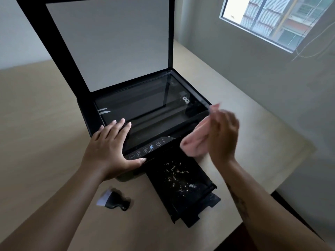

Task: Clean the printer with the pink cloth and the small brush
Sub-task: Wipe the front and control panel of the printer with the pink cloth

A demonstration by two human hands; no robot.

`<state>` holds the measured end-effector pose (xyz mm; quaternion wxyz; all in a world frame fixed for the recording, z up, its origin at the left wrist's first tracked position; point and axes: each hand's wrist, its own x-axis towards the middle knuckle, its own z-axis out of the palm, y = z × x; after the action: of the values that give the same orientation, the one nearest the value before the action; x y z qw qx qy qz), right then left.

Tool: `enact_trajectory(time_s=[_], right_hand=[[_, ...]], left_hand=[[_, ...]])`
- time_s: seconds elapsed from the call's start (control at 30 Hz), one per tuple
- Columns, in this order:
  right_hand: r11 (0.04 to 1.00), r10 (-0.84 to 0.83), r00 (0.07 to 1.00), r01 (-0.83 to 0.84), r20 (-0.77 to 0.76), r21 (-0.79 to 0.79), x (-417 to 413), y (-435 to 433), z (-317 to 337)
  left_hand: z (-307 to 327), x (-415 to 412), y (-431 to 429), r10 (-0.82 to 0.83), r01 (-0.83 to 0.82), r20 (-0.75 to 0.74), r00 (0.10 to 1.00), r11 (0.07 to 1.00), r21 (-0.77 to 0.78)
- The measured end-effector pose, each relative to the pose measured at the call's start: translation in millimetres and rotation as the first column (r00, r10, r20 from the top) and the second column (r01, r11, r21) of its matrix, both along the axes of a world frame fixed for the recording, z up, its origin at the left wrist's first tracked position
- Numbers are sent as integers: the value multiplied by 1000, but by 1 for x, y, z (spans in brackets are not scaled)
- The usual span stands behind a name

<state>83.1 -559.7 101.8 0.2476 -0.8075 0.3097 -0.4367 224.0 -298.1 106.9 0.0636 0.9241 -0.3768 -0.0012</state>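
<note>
Right hand [222, 134] blurred, gripping pink cloth [194, 140]

A plain room set up as a home office or small workspace.
A black printer [145, 109] with its scanner lid raised sits on a light wooden desk [45, 105] against bare grey walls [253, 69]; at 2 o'clock a window [275, 17] faces a neighbouring building.

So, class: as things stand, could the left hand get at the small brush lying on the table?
Probably yes. The small brush lies in the open on the table, just behind the left hand, which rests flat and empty on the printer; nothing lies between them.
</note>
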Motion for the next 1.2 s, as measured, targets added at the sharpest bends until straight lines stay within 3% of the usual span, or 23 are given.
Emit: enact_trajectory(time_s=[0.07,0.13,0.17,0.23,0.3,0.37,0.47,0.53,0.6,0.67,0.7,0.77,0.83,0.87,0.9,0.97,1.03,1.1,1.2], right_hand=[[981,-194,958,193,213,23,4,-26,13],[964,-264,928,245,263,101,6,-44,21],[977,-185,965,161,183,140,11,-45,20],[976,89,983,-53,-164,211,17,-41,7],[977,209,844,-158,-494,143,18,-34,-12],[977,187,790,-214,-584,24,17,-34,-18],[910,270,840,-382,-472,-160,12,-43,-14],[898,303,853,-405,-425,-172,10,-53,-11],[967,207,912,-245,-354,-64,17,-49,-8],[990,88,946,-118,-311,-81,29,-28,-8],[977,105,946,-156,-307,-146,33,-13,-10],[896,306,894,-387,-328,-219,28,10,-16],[799,456,798,-562,-395,-214,15,-1,-14],[795,453,787,-569,-419,-211,12,-18,-12],[840,381,823,-499,-422,-214,10,-37,-8],[968,92,927,-169,-365,-185,11,-72,-1],[998,-70,950,65,-303,-26,21,-81,-2],[999,-17,938,28,-346,26,32,-68,-9],[984,70,926,-125,-370,-128,34,-47,-11]], left_hand=[[0,1,3,1,-1,-6,1000,1000,-6],[0,1,2,-5,5,-9,1000,1000,-2],[1,1,2,-3,3,-6,1000,1000,4],[2,0,0,-9,9,-8,1000,1000,5],[3,-2,-1,-4,4,-20,1000,1000,0],[5,-2,-2,3,-3,-28,1000,1000,1],[7,-3,-2,1,0,-36,999,1000,10],[8,-3,-2,0,0,-38,999,1000,9],[8,-3,-2,1,0,-36,999,1000,10],[8,-2,-2,-3,4,-38,999,1000,14],[8,-2,-2,-5,6,-38,999,1000,15],[7,-2,-1,-8,8,-37,999,1000,9],[7,-2,-1,-12,13,-37,999,1000,6],[7,-3,-1,-13,13,-38,999,1000,5],[7,-2,-1,-13,13,-38,999,1000,1],[7,-2,-1,-11,11,-37,999,1000,-8],[6,-1,0,-10,10,-33,999,1000,-7],[5,-1,0,-14,14,-30,999,1000,-2],[6,-1,-2,-6,7,-36,999,1000,10]])
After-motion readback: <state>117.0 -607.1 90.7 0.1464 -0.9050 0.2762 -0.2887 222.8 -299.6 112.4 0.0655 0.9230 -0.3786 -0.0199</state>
